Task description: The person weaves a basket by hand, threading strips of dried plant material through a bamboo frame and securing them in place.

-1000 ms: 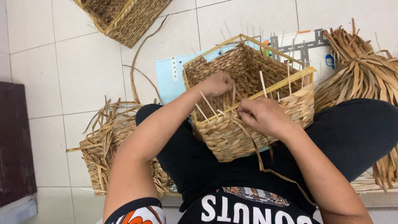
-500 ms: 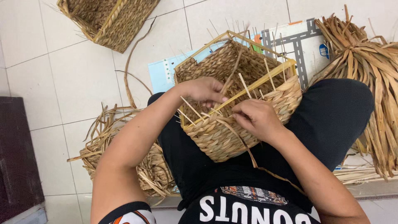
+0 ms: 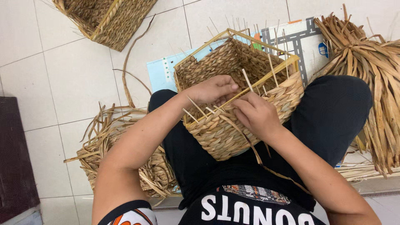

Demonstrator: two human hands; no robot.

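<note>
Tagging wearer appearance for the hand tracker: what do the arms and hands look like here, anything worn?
Both arms are bare to the upper arm. The left hand and right hand wear no gloves; no rings or watch visible. A short white sleeve with orange and black print covers the left shoulder.

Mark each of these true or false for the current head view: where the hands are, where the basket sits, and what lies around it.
1. Both hands work at the near rim of the woven basket. True: left hand, right hand.
2. The basket stands on the floor tiles. False: it rests on the person's lap.
3. A second woven basket lies at the upper left. True.
4. Dried straw lies on one side only. False: a straw bundle lies at the right and a loose straw pile at the left.
</note>
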